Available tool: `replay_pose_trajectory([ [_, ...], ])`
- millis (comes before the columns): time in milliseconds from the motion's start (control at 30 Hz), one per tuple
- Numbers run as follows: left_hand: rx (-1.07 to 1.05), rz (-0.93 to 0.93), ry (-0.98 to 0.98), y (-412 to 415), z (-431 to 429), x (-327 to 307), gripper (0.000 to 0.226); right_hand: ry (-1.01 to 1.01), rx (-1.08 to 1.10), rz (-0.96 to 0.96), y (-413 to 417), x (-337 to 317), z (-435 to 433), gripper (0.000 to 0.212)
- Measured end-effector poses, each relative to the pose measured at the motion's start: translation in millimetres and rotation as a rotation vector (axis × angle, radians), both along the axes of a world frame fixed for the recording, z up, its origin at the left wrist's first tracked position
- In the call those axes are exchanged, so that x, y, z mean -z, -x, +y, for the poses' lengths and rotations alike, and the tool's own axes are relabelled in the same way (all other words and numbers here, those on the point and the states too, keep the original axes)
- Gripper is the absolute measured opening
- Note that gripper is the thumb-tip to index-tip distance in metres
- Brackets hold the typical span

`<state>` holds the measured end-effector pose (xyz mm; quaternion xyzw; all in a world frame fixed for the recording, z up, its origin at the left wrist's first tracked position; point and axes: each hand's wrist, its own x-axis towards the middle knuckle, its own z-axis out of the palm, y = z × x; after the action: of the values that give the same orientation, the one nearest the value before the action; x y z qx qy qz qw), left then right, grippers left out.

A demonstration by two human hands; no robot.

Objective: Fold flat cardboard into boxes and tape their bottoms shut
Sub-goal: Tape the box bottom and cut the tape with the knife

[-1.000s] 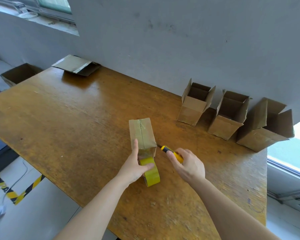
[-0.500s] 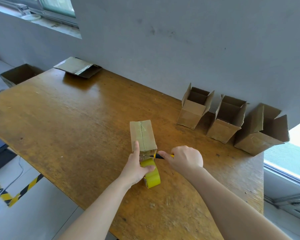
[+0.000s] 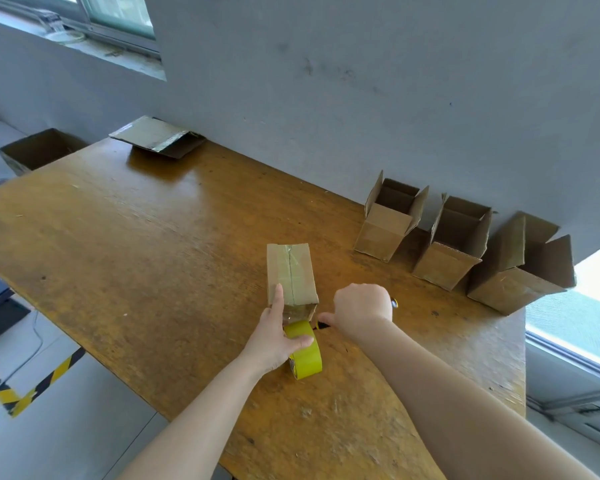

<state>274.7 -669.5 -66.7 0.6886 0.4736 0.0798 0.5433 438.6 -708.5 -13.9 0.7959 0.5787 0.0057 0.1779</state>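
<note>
A small cardboard box (image 3: 291,271) stands upside down on the wooden table (image 3: 146,244), with clear tape along its bottom seam. My left hand (image 3: 278,336) grips the yellow tape roll (image 3: 307,351) at the box's near edge, its index finger pressed on the box's top. A strip of tape runs from the roll up onto the box. My right hand (image 3: 361,311) grips a yellow-and-black utility knife (image 3: 321,324); its tip sits at the tape between roll and box, and the handle's end shows behind the hand.
Three open folded boxes (image 3: 388,220) (image 3: 452,244) (image 3: 520,268) stand along the grey wall at the right. A stack of flat cardboard (image 3: 156,136) lies at the table's far corner. A larger open carton (image 3: 40,150) sits beyond the left edge.
My right hand has moved left with the knife, bringing its tip to the tape beside the roll. My left hand has kept its hold on the roll and box.
</note>
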Motion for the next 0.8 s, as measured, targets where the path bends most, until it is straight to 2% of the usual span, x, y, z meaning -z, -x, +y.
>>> replay_pose_trajectory([
  [167, 0.013, 0.045, -0.012, -1.0, 5.0, -3.8, 0.113, -0.099, 0.227, 0.125, -22.0, 38.0, -39.3, 0.072],
  [267, 0.019, 0.058, -0.012, -2.0, 5.0, -3.2, 0.113, -0.108, 0.295, 0.108, -42.3, 59.4, -64.3, 0.075],
  [433, 0.005, 0.060, -0.011, -4.6, 4.8, 0.2, 0.113, 0.032, 0.306, 0.206, -44.2, 81.2, -71.9, 0.054],
  [533, -0.003, 0.045, -0.009, -3.8, 4.8, 1.5, 0.113, -0.153, 0.230, 0.288, -26.8, 73.2, -53.4, 0.049],
  [633, -0.003, 0.018, -0.016, -2.3, 4.1, 2.6, 0.113, -0.428, 0.020, 0.427, -5.6, 52.8, -21.0, 0.061],
  [700, -0.008, 0.009, -0.019, -2.4, 4.6, 3.2, 0.112, -0.423, -0.131, 0.447, 4.4, 42.3, -1.3, 0.067],
  [800, -0.011, 0.001, -0.021, -2.9, 5.5, 2.4, 0.111, -0.309, -0.220, 0.417, 12.3, 39.8, 18.2, 0.068],
])
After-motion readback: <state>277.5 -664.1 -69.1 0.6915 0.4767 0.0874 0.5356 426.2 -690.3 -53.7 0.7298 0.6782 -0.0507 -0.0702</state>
